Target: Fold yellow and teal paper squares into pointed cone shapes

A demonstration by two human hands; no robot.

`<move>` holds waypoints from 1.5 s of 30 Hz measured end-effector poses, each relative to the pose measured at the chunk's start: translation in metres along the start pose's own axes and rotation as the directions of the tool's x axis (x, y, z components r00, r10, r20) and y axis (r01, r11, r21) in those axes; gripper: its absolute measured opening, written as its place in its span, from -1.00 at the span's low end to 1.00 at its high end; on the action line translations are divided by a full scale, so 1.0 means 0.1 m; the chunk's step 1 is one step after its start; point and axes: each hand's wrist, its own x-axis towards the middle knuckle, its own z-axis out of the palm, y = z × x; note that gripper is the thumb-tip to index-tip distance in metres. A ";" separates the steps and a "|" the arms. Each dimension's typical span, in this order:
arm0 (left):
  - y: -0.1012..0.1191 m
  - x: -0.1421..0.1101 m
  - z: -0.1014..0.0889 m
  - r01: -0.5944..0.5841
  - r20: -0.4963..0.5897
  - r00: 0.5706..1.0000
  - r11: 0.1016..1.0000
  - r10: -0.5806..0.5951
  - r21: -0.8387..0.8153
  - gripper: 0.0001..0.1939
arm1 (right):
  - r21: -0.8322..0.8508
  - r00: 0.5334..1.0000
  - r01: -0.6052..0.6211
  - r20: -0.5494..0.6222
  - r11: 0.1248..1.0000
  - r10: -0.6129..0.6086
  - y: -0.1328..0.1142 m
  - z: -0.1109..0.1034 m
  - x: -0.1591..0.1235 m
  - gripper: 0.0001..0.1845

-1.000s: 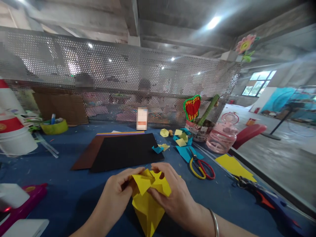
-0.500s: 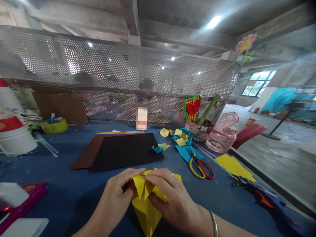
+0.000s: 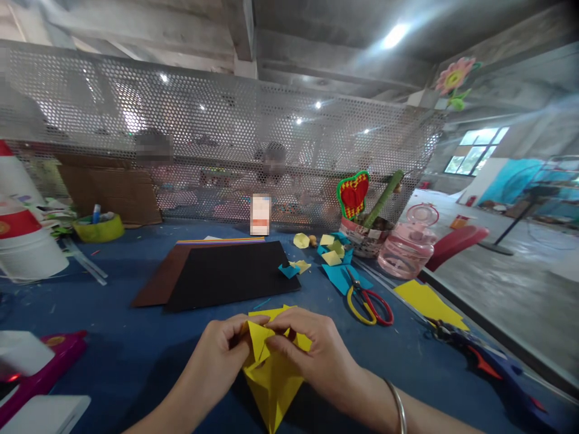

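Note:
Between my hands, low in the middle of the head view, is a folded piece of yellow paper [image 3: 275,386] with raised flaps and a pointed lower end. My left hand [image 3: 221,349] pinches the left side of an upper flap. My right hand [image 3: 316,346] grips the right side of that flap, thumb and fingers meeting near its middle. Part of the paper is hidden behind my right fingers. Beyond my hands lie sheets of black paper [image 3: 230,274] and brown paper [image 3: 158,277]. To the right rest scissors [image 3: 362,295] with one yellow and one red handle.
Folded blue and pale yellow paper pieces [image 3: 333,250] lie near a potted cactus [image 3: 382,199] and a pink bottle [image 3: 406,247]. A glue gun [image 3: 493,355] and yellow sheets [image 3: 429,301] are at right. At left are a tape roll [image 3: 99,229] and a magenta device [image 3: 58,367].
My right hand has shifted its hold, its thumb now up at the flap. The narrow split flaps now appear as one broader triangular flap. The camera view has moved slightly.

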 end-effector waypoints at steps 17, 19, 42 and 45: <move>0.12 -0.03 0.03 0.104 0.158 0.984 0.983 -0.080 -0.151 -0.64 | -0.154 0.995 -0.095 -0.039 0.984 0.090 0.10 -0.02 0.02 -0.89; 0.09 -0.02 0.03 0.058 0.133 0.990 0.994 -0.045 -0.096 -0.66 | -0.175 0.998 -0.064 -0.025 0.983 0.061 0.08 -0.01 0.01 -0.88; 0.06 -0.02 0.03 0.026 0.060 0.998 0.993 -0.019 -0.119 -0.66 | -0.149 0.990 -0.130 -0.078 0.980 0.119 -0.01 -0.01 -0.03 -0.79; 0.13 -0.03 0.04 0.087 0.120 0.990 0.988 -0.071 -0.128 -0.63 | -0.111 0.983 -0.165 -0.094 0.980 0.155 0.02 0.00 -0.03 -0.81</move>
